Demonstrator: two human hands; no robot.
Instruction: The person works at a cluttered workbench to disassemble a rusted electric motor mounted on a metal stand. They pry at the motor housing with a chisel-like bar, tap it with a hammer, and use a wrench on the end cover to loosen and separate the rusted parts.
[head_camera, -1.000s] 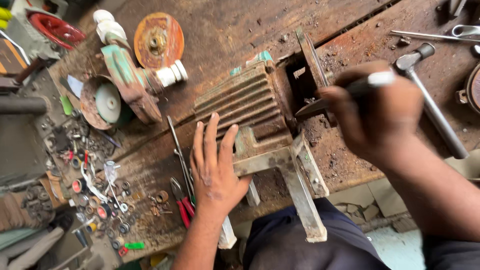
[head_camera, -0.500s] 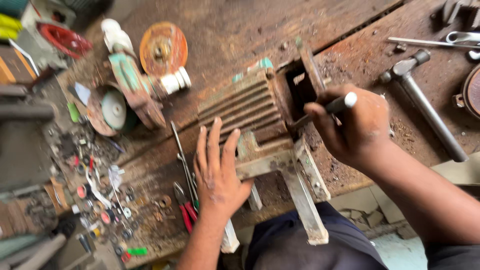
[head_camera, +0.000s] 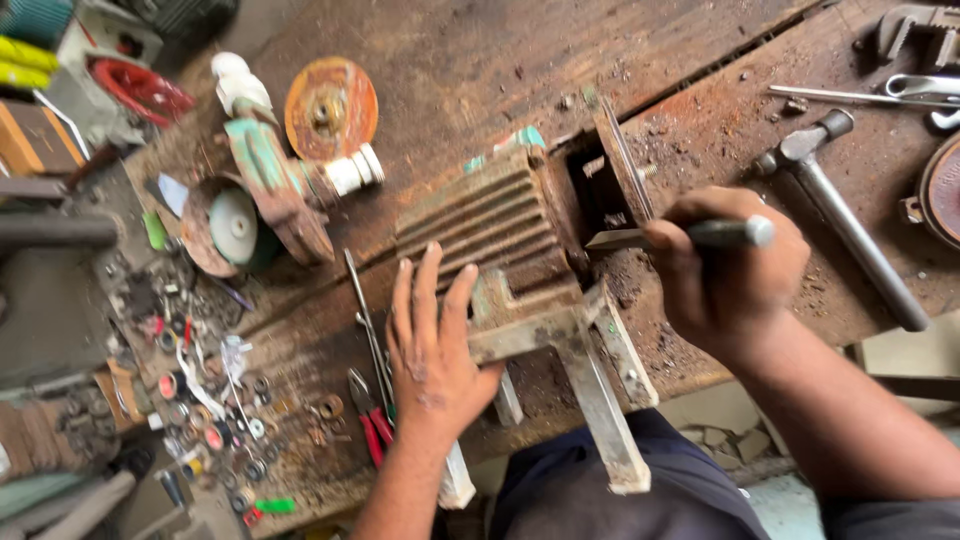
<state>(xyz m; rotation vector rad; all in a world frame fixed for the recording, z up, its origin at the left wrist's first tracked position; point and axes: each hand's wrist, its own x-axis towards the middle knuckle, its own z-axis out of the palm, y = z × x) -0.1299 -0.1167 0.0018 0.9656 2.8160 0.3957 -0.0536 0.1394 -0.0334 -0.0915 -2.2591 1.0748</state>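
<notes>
Head view, left hand: fingers spread flat, released, pressing the ribbed motor housing on the worktop.
Right hand: fingers clenched around a metal punch; its tip points into the housing's open end.
Beside fingers: hammer right, pliers left.
Hidden: punch shaft mostly inside the fist; housing interior dark.

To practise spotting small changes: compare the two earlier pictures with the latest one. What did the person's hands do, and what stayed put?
The right hand, gripping the metal rod throughout, drew back from over the rusty finned motor casing toward its open end, where the rod's tip now sits. Nothing was picked up or let go. The left hand stayed flat on the casing; the hammer and red-handled pliers lay unmoved.
</notes>
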